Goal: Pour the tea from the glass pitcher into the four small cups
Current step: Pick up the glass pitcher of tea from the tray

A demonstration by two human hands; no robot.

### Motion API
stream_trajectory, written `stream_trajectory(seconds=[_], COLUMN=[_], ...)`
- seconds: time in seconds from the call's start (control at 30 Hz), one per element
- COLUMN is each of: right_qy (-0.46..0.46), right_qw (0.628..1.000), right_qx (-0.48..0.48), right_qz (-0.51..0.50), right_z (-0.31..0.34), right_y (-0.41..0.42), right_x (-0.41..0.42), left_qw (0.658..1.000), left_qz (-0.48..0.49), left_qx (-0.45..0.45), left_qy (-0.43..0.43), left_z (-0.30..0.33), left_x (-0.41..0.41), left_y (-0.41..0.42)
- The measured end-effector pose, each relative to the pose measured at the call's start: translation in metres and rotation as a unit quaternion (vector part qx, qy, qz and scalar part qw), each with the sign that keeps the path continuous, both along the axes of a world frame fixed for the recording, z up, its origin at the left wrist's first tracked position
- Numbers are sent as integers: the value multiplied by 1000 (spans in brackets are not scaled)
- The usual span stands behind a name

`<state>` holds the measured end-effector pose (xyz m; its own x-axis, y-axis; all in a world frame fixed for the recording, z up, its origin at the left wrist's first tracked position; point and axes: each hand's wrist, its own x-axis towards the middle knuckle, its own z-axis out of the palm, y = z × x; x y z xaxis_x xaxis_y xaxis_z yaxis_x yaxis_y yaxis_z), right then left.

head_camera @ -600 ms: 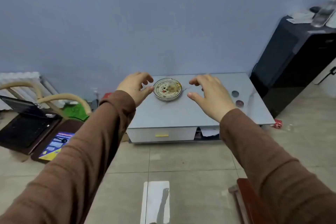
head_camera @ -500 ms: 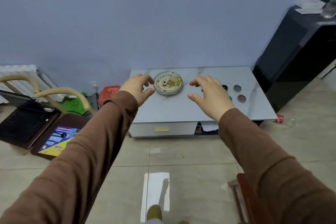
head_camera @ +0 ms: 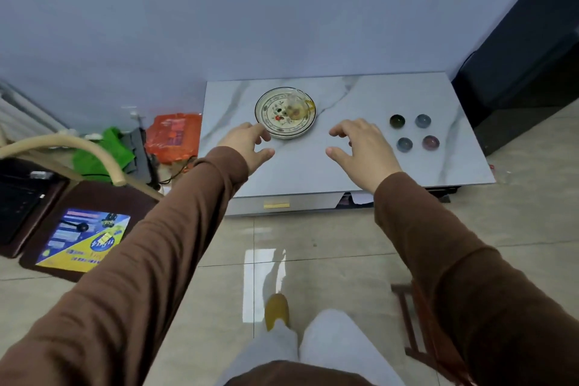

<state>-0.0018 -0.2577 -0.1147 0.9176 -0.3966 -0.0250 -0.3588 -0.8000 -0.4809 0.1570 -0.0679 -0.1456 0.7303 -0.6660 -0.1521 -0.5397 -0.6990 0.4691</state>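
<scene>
Tabletop (head_camera: 313, 166): pitcher (head_camera: 297, 107) on plate (head_camera: 272, 110); four cups (head_camera: 413, 132) right of plate. Left hand (head_camera: 250, 147), right hand (head_camera: 363, 150): spread open, empty, near plate.

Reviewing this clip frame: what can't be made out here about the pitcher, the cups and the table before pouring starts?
Head view only:
- Glass pitcher on the patterned plate: too small and transparent to judge its tea level.
- Four small cups: too small to tell whether they hold anything.
- Table front edge: partly covered by the right hand and sleeve.
- Left hand: hides part of the table beside the plate; contact with the plate cannot be told.
</scene>
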Motion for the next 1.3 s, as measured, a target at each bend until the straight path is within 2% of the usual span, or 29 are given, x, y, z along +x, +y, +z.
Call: stream_trajectory(seconds=[0.37,0.7,1.03,1.3], right_qy=[42,84,158,209], right_qw=[998,994,979,966], right_qx=[34,69,111,137], right_qz=[-6,7,-64,-70], right_z=[-59,-113,-199,-276], right_y=[-84,-131,-170,-207], right_x=[100,193,291,348], left_qw=[998,994,989,980], left_qz=[7,37,28,53], left_qx=[41,69,98,128], left_qy=[42,77,109,140], left_z=[-49,-91,-170,-247], left_x=[98,171,272,308], left_y=[-84,-124,-167,-196])
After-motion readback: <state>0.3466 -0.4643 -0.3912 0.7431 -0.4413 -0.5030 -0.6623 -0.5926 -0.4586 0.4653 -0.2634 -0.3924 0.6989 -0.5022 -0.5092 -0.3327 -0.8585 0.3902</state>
